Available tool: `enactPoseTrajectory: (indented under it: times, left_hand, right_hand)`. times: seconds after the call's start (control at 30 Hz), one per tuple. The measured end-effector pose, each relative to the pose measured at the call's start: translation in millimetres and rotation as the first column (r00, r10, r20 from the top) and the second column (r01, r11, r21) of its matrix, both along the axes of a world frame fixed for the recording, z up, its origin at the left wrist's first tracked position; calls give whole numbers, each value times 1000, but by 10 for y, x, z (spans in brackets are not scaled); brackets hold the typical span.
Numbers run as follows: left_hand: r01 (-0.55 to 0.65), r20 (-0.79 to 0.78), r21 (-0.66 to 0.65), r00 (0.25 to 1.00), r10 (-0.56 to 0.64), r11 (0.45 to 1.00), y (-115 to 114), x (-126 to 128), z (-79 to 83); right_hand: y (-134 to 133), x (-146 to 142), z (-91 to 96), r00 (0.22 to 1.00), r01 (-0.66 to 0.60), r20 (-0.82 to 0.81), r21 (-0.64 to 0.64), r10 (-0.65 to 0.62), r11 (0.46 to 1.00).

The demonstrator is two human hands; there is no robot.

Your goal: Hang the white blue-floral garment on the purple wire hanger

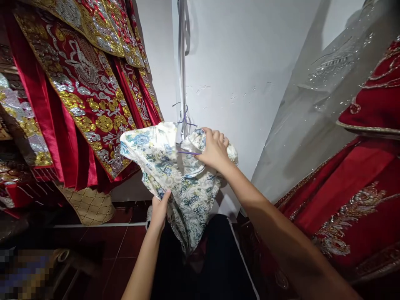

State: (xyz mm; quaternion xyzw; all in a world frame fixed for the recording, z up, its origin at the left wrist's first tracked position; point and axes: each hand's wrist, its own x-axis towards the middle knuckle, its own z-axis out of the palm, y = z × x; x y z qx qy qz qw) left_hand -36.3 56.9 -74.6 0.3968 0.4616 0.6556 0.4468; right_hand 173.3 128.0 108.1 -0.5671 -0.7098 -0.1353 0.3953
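- White wall (pixel 243 62) corner, red embroidered robes (pixel 81 83) left, a red gown (pixel 359 187) right
- A blue-flowered garment (pixel 175 175) hangs mid-frame at what appears to be a purple hanger (pixel 186 121)
- Right hand (pixel 214 150) clenched on its top edge beside the hanger, arm stretched forward; left hand (pixel 160 210) pinches a lower fold, wrist raised
- Likely best handled with the cloth's weight borne from below, not tugged against the wire

red embroidered robes (pixel 84 91) left | grey beaded garment (pixel 315 112) right | white wall (pixel 237 62) | tiled floor (pixel 121 250)
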Motion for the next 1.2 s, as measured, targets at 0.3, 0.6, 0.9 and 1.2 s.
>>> enactPoseTrajectory:
  times: [0.3,0.6,0.9,1.2]
  left_hand:
    - [-10,120,-328,991,52,945,-373,111,-533]
    - [74,172,-172,984,-44,982,-456,320,-573]
    - [163,370,-240,927,-65,957,-583,402,-493]
    - [389,413,-169,862,-293,906,-768,431,-266]
  right_hand:
    - [-532,-164,-791,934,-305,-226,-106,276,946]
    - [-1306,-835,-2166,439,-495,-879,-64,185,867]
    - [-1317,-551,-1877,287,-524,-944,-11,165,851]
    - [-1421,-402,-1565,205,-603,-962,22,182,797]
